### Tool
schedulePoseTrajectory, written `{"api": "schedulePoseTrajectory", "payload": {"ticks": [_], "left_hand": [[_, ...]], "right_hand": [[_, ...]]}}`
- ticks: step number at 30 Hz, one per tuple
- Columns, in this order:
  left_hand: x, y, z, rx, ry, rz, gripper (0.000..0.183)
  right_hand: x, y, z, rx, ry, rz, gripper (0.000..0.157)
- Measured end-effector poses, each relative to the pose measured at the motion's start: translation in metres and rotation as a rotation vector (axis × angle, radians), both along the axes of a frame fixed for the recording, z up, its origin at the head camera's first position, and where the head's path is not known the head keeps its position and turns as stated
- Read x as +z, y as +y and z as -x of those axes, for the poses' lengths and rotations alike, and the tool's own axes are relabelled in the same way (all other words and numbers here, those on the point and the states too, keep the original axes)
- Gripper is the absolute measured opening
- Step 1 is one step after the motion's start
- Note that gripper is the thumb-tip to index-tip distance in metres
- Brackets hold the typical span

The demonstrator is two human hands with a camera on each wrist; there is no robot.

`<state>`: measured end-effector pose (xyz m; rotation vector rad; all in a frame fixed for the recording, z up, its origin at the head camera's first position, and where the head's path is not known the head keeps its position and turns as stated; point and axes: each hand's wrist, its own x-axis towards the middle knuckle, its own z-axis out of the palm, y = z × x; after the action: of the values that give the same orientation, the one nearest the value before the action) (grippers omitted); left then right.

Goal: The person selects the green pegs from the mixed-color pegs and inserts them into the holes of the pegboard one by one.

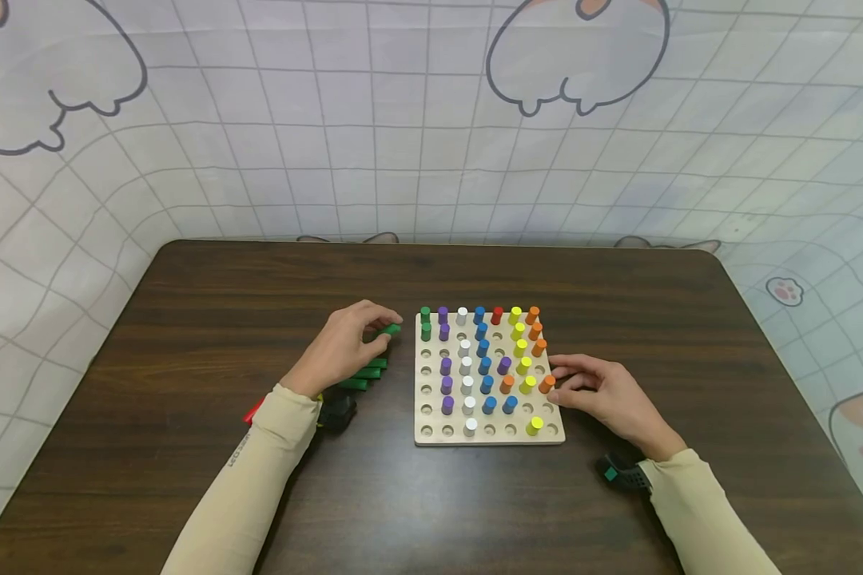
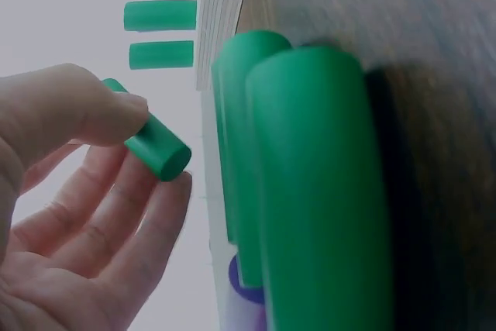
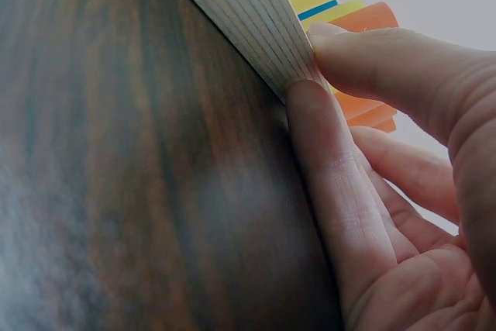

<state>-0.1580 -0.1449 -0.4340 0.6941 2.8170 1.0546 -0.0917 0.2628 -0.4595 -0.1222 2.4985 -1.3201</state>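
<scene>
My left hand [image 1: 341, 343] pinches a green peg [image 2: 161, 149] between thumb and fingers, just left of the wooden pegboard [image 1: 451, 438]. Several more green pegs [image 1: 355, 384] lie on the table below this hand, large and close in the left wrist view. Upright in the board stand pegs in columns, with two green pegs [image 1: 425, 330] at its far left corner. Some holes show bare, mostly in the left column and near row. At the board's right side my right hand [image 1: 597, 391] touches the edge with thumb and fingertips, beside an orange peg [image 1: 546, 384].
A dark brown wooden table [image 1: 374, 511] carries everything. Something red [image 1: 253, 411] shows partly behind the left sleeve, and a purple peg [image 2: 246, 300] lies beyond the loose green ones. Behind the table hangs a white checked cloth [image 1: 403, 120] with cartoon animals.
</scene>
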Motion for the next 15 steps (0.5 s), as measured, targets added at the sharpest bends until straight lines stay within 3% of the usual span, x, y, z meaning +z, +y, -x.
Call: {"api": "schedulePoseTrajectory", "payload": {"ticks": [15], "left_hand": [[0.002,0.0054,-0.0032,-0.01,0.023,-0.085,0.025]], "right_hand": [[0.0011,-0.0008,-0.0002,0.005,0.002,-0.003,0.06]]}}
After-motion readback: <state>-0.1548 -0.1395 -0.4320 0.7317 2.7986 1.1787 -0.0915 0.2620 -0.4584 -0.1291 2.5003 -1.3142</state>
